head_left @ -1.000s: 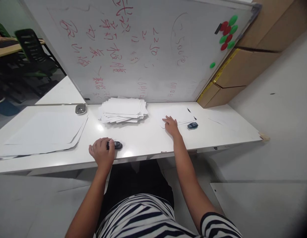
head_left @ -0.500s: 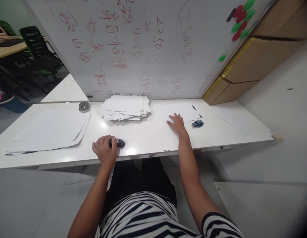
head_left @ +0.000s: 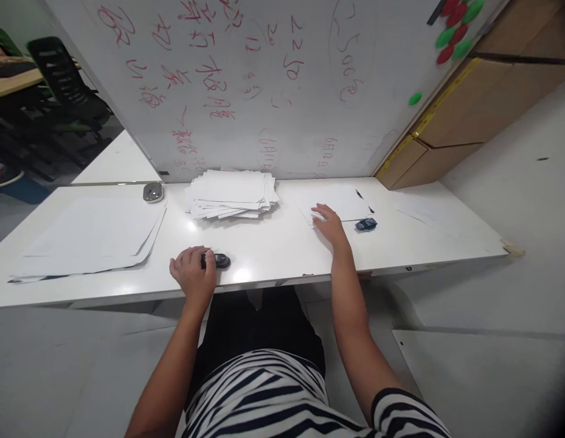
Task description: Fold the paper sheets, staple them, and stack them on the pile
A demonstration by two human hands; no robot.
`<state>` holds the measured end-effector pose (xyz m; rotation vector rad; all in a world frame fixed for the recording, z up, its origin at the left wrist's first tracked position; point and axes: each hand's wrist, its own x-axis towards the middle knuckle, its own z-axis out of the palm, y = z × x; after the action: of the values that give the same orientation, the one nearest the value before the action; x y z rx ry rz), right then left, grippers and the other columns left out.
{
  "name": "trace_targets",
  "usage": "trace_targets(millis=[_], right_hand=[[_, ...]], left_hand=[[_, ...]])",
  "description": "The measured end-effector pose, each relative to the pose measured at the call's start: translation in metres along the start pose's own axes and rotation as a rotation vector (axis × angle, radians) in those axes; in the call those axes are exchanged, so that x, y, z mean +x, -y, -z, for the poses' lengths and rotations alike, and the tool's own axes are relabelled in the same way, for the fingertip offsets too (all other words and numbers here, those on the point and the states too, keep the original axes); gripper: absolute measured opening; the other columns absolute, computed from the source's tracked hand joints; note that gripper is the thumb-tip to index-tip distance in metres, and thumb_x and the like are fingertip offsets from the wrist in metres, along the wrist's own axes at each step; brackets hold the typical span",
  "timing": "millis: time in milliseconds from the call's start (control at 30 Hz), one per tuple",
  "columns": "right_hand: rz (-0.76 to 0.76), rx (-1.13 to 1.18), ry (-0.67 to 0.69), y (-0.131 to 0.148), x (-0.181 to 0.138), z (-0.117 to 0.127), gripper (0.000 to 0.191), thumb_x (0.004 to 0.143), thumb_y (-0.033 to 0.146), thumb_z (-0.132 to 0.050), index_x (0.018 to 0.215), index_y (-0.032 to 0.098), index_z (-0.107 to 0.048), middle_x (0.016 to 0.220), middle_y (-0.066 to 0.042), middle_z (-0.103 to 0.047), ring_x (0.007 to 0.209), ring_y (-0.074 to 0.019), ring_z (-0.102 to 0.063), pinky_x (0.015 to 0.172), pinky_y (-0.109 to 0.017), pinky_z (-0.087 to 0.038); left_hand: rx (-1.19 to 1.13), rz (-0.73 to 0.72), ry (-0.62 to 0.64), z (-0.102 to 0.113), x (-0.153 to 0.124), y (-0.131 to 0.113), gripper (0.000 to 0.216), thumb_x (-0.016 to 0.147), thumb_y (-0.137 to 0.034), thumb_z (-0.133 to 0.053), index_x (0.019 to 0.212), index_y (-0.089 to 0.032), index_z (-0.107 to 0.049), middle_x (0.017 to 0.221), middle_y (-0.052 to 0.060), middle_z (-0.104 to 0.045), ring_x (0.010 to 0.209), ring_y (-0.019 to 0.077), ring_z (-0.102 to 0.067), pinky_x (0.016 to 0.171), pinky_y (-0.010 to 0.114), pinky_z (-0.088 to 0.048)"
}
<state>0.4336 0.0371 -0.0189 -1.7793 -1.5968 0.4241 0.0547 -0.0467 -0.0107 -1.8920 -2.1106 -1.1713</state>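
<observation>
Near edge: left hand [head_left: 192, 272], forearm running straight out from the striped shirt [head_left: 282, 395], knuckles up, fingers curled closed over the near end of a small black device [head_left: 218, 261] lying on the white table [head_left: 273, 249] by its front rim; far end exposed. Device judged hard, light, smooth-shelled, likely to skid on the glossy top; best held across its narrow sides. Mid-table: right hand [head_left: 330, 224], arm extended and angled slightly inward, palm down, fingers spread flat, gripping nothing, resting on the near corner of a single paper sheet [head_left: 343, 201]. Sheet judged thin, limp, easily creased; lifts best by an edge. Just right of the hand, apart from it: small dark blue object [head_left: 366, 224]. Left: large loose sheets [head_left: 90, 234]. Farther back: uneven paper stack [head_left: 232, 194], small metal item [head_left: 153, 192]. Rear: whiteboard [head_left: 264, 73] with red writing.
</observation>
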Motion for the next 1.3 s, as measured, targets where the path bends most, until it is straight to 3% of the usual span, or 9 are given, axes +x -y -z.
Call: trace_targets(millis=[133,433,600,700,900,1000,1100,1167,1300], right_hand=[[-0.019,-0.061,0.164,0.001,-0.002,0.001,0.043,0.079,0.028,-0.059,0.122,0.028,-0.061,0.148,-0.002,-0.043,0.143,-0.0218,-0.026,0.118,-0.051,-0.002],[-0.049,-0.030,0.151,0.005,-0.004,0.002,0.041,0.080,0.034,-0.061,0.120,0.027,-0.062,0.147,-0.002,-0.043,0.143,-0.0207,-0.027,0.118,-0.048,-0.003],[-0.022,0.024,0.067,0.004,-0.002,0.001,0.021,0.083,0.032,-0.057,0.097,0.025,-0.071,0.136,-0.005,-0.057,0.135,-0.0222,-0.041,0.116,-0.050,-0.011],[0.022,0.013,0.027,0.003,-0.001,-0.001,0.019,0.084,0.030,-0.053,0.088,0.024,-0.071,0.126,-0.004,-0.064,0.126,-0.0229,-0.051,0.115,-0.052,-0.015],[0.046,0.060,-0.064,0.002,-0.002,0.000,0.027,0.088,0.033,-0.045,0.099,0.021,-0.066,0.111,-0.007,-0.068,0.105,-0.0216,-0.060,0.099,-0.038,-0.042],[0.016,0.044,-0.177,0.007,-0.003,0.002,0.032,0.092,0.035,-0.038,0.104,0.019,-0.062,0.107,-0.009,-0.066,0.101,-0.0218,-0.059,0.093,-0.037,-0.045],[0.048,-0.044,-0.282,0.029,-0.004,-0.001,0.034,0.095,0.032,-0.032,0.106,0.018,-0.060,0.109,-0.012,-0.063,0.106,-0.0231,-0.055,0.097,-0.037,-0.042],[0.119,-0.070,-0.265,0.058,-0.010,-0.004,0.033,0.096,0.032,-0.031,0.104,0.019,-0.061,0.109,-0.012,-0.062,0.108,-0.0233,-0.054,0.097,-0.037,-0.042],[0.354,0.180,-0.186,0.131,-0.049,0.000,0.030,0.096,0.041,-0.037,0.098,0.023,-0.061,0.100,-0.008,-0.063,0.098,-0.0207,-0.059,0.089,-0.035,-0.048]], left_hand=[[0.003,-0.002,0.001,0.000,0.001,0.000,0.023,0.090,-0.037,-0.046,0.091,-0.021,-0.063,0.107,0.007,-0.066,0.112,0.0245,-0.052,0.111,0.048,-0.015],[0.003,-0.010,-0.011,-0.001,0.001,0.000,0.022,0.091,-0.036,-0.046,0.091,-0.021,-0.062,0.106,0.007,-0.066,0.111,0.0236,-0.053,0.110,0.047,-0.016],[0.002,0.006,0.002,0.000,0.001,-0.001,0.024,0.091,-0.037,-0.045,0.091,-0.021,-0.063,0.109,0.008,-0.066,0.113,0.0239,-0.052,0.110,0.047,-0.016],[0.003,0.010,0.007,0.000,0.000,0.000,0.024,0.090,-0.037,-0.045,0.092,-0.021,-0.063,0.109,0.008,-0.065,0.114,0.0242,-0.052,0.110,0.047,-0.016],[0.005,0.010,0.005,-0.002,0.000,0.002,0.023,0.091,-0.037,-0.045,0.093,-0.021,-0.062,0.109,0.007,-0.065,0.114,0.0240,-0.051,0.110,0.048,-0.015],[-0.001,0.011,0.015,-0.001,0.000,0.001,0.023,0.090,-0.037,-0.046,0.092,-0.021,-0.062,0.110,0.008,-0.065,0.115,0.0243,-0.050,0.111,0.049,-0.014],[-0.019,0.020,0.000,-0.001,-0.001,0.000,0.023,0.090,-0.038,-0.047,0.093,-0.021,-0.062,0.112,0.008,-0.064,0.118,0.0247,-0.048,0.112,0.050,-0.012],[-0.024,0.034,-0.025,0.000,-0.001,0.000,0.025,0.090,-0.039,-0.048,0.097,-0.020,-0.062,0.115,0.009,-0.063,0.122,0.0255,-0.046,0.112,0.050,-0.013],[-0.062,-0.024,-0.074,0.007,-0.004,-0.002,0.031,0.089,-0.042,-0.049,0.105,-0.018,-0.061,0.122,0.012,-0.060,0.130,0.0284,-0.039,0.113,0.051,-0.012]])
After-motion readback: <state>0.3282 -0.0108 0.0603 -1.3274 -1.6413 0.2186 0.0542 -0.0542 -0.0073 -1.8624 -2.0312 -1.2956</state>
